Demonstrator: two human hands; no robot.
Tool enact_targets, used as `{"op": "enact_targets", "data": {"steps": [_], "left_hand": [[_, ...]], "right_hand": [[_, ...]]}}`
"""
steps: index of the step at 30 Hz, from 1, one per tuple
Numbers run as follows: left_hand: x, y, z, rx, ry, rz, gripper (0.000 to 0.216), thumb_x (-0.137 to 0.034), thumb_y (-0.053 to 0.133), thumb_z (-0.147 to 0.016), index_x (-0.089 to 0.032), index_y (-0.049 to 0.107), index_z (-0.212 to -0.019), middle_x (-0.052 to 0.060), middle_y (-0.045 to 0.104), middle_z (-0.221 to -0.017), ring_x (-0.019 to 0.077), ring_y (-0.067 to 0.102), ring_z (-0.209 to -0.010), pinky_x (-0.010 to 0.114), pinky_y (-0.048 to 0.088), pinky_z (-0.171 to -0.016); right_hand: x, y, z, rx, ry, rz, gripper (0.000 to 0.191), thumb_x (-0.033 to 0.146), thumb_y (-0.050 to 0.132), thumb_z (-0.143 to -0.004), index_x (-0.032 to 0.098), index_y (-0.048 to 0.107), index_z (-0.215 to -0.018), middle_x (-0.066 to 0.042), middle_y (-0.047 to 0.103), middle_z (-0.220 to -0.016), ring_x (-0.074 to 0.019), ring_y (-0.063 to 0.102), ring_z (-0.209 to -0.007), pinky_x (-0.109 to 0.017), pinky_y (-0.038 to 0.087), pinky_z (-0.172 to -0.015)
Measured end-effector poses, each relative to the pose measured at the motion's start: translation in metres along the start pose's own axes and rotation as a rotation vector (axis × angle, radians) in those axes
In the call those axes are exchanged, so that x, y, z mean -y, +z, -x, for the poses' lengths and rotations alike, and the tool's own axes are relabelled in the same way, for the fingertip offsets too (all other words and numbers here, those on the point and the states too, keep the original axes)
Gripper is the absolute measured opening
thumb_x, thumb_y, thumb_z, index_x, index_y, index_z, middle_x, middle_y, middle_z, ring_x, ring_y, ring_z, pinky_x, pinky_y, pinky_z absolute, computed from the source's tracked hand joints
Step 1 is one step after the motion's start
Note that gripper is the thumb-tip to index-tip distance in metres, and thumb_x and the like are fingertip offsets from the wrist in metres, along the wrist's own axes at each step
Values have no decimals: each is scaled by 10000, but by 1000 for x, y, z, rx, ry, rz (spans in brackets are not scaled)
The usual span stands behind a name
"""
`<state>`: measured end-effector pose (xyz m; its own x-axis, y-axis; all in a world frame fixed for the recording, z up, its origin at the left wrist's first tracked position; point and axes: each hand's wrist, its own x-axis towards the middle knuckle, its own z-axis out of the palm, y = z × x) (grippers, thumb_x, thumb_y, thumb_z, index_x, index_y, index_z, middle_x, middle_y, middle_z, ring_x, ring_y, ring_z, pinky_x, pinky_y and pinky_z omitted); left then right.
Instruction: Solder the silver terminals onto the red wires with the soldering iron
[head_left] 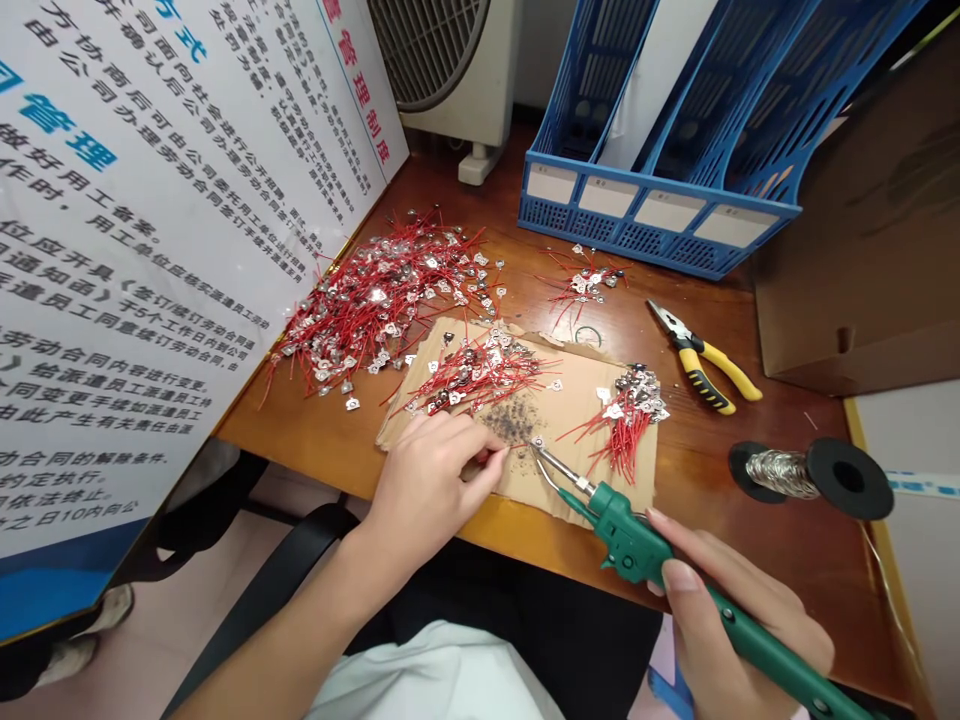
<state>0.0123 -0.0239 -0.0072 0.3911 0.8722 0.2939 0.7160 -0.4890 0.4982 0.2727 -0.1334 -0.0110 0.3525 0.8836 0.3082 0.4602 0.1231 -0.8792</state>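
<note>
Head view: left hand pinching a red wire on the cardboard, right hand with its grip pressed around the soldering iron, tip at the joint; soldering looks in hand, calling next for a steady touch.

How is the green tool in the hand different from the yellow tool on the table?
The green soldering iron is held in the right hand; the yellow pliers lie untouched on the table. The soldering iron ends in one thin metal tip, resting on the cardboard; the pliers have two handles and blunt jaws. Both are hand tools with metal front ends.
</note>
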Motion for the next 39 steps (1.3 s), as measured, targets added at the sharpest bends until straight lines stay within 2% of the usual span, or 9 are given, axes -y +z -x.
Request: {"op": "enact_targets", "data": {"steps": [15,19,24,31,36,39], "left_hand": [[1,0,0,3,-7,4,133,-190,759,-1054,-224,776,-927,-5,788,-835,203,681,-768,355,451,-794],[1,0,0,0,-4,0,133,-170,758,-1046,-222,771,-925,-7,784,-829,204,687,-769,357,451,-794],[1,-1,0,-2,0,-6,152,-167,755,-1043,-233,753,-906,-21,776,-814,199,680,-750,354,437,-765],[-1,-6,-1,16,0,-28,151,-159,759,-1035,-238,762,-907,-18,774,-811,208,694,-750,354,459,-761],[-2,-7,0,0,2,-43,156,-166,748,-1047,-242,781,-914,-8,799,-852,219,723,-791,362,488,-779],[-3,-8,0,-21,7,-67,153,-174,753,-1043,-244,803,-916,-1,808,-872,221,726,-811,371,506,-788]], "right_hand": [[5,5,-1,-22,25,-24,188,304,823,-1012,346,960,-1133,-35,882,-947,-205,744,-637,-328,563,-596],[3,4,0,-76,158,-26,191,409,849,-983,267,965,-1035,-85,860,-885,-227,722,-593,-342,563,-544],[-12,7,-4,-212,340,-186,315,435,906,-923,167,957,-1081,-143,868,-936,-215,688,-561,-322,519,-447],[-18,4,-15,-242,446,-472,288,415,970,-852,199,977,-1042,-112,813,-761,-173,645,-531,-252,511,-421],[-14,3,-13,-296,550,-476,305,415,987,-803,192,977,-1012,-148,854,-869,-179,675,-558,-234,520,-422],[-10,6,-15,-315,551,-510,297,408,990,-767,189,975,-968,-145,846,-829,-185,675,-544,-237,520,-410]]}}
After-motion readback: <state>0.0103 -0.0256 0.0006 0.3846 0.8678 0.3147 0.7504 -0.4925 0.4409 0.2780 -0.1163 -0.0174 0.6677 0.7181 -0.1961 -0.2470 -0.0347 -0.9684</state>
